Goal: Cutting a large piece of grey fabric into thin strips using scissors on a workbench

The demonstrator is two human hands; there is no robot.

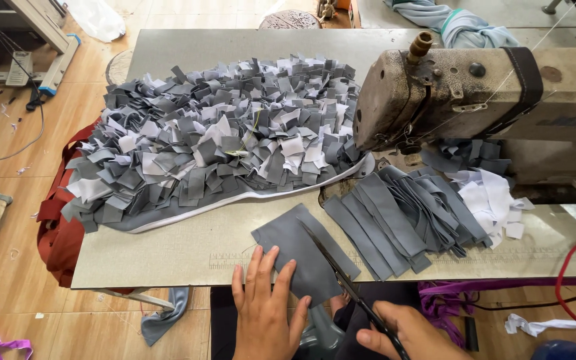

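The grey sewing table [168, 253] carries a shaggy mat of grey and white fabric strips [215, 140], a sewing machine [475, 100], cut grey strips [401, 220], white scraps [495, 200] and one flat grey fabric piece [301, 250].

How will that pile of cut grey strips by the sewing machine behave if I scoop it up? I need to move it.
The grey strips are probably floppy: thin cloth, lying limp and fanned out. Likely light for their bulk. Being loose and overlapping rather than bundled, some would probably slip out of a scoop and trail onto the table.
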